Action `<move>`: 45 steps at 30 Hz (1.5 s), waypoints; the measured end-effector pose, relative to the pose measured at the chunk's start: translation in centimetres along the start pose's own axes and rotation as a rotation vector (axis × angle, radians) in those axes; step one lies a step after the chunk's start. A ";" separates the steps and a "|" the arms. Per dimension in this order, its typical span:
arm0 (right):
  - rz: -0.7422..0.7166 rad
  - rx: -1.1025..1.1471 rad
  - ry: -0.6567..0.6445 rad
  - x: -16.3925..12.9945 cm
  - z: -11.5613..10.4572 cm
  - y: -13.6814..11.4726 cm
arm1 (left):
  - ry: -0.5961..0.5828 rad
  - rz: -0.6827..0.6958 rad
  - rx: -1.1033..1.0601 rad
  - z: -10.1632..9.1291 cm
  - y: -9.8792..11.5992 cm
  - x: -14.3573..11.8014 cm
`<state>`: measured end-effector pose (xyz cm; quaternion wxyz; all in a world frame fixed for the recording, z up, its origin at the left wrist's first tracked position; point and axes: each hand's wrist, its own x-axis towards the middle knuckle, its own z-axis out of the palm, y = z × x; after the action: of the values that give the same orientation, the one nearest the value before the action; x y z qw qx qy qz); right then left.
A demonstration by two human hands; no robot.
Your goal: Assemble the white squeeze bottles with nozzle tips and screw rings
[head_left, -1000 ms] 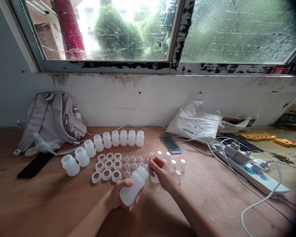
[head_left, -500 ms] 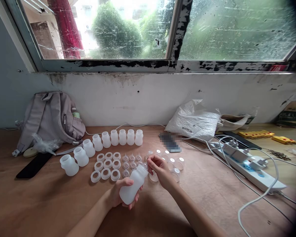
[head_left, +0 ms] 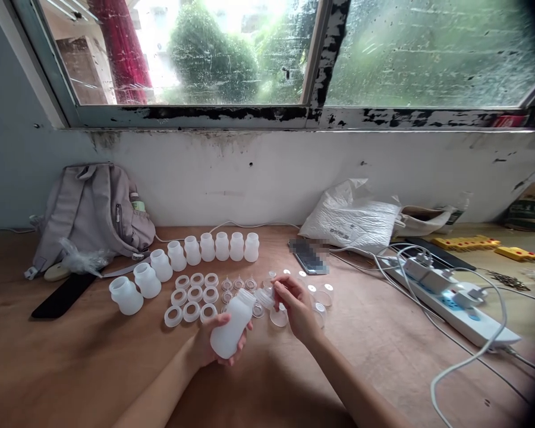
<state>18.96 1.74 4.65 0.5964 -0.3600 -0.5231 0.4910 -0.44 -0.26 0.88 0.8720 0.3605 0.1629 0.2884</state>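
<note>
My left hand [head_left: 211, 345] grips a white translucent bottle [head_left: 230, 326], tilted with its open neck pointing up and right. My right hand [head_left: 294, 304] pinches a small clear cap or ring piece [head_left: 265, 295] just beside the bottle's neck, apart from it. On the table behind lie a curved row of several empty white bottles [head_left: 191, 255], a block of white rings [head_left: 191, 295], small clear nipples [head_left: 238, 284] and clear dome caps [head_left: 318, 294].
A grey backpack [head_left: 93, 214] leans on the wall at left, with a black phone [head_left: 62, 295] before it. A white plastic bag [head_left: 352, 220], another phone [head_left: 310, 258] and a power strip [head_left: 455, 303] with cables lie at right.
The bottle has moved left and away from my right hand, which now holds a small clear piece separated from the bottle's neck.
</note>
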 end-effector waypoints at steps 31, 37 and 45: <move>-0.116 -0.481 -0.223 2.5 1.3 -3.0 | 0.640 0.698 1.313 0.7 1.1 0.3; -0.129 -0.531 -0.334 2.3 2.6 -3.8 | 0.672 0.665 1.139 0.7 1.2 0.2; -0.096 -0.558 -0.390 3.3 2.3 -2.7 | 0.640 0.665 1.167 0.6 1.5 -0.1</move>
<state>17.20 3.98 8.55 0.3863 -0.3836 -0.7577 0.3598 -0.82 0.21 2.37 0.3156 0.6938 0.4178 0.4945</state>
